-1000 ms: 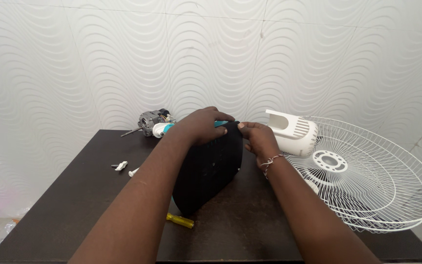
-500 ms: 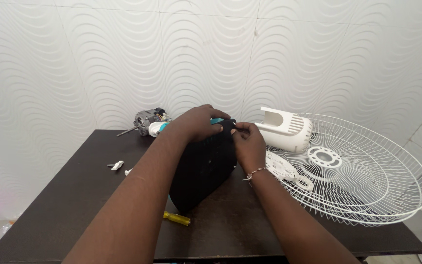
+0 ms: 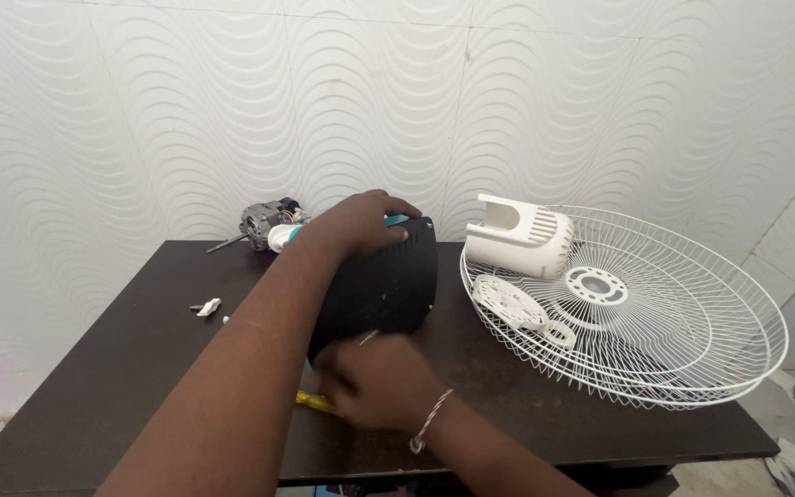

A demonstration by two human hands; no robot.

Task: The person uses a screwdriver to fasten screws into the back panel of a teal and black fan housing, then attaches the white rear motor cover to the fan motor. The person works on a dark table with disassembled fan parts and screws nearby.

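Black fan housing [image 3: 381,285] gripped on top by left hand [image 3: 361,221] fingers; right hand [image 3: 377,379] fingers closing on yellow screwdriver [image 3: 310,400] below, grip unclear, keep housing steady

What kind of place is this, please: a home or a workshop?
Probably a small home repair spot, not a fitted workshop: a plain dark table against a tiled wall, with a dismantled fan on it, its white wire guard and bare motor.

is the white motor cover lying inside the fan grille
Yes, the white motor cover rests on the wires at the back of the fan grille.
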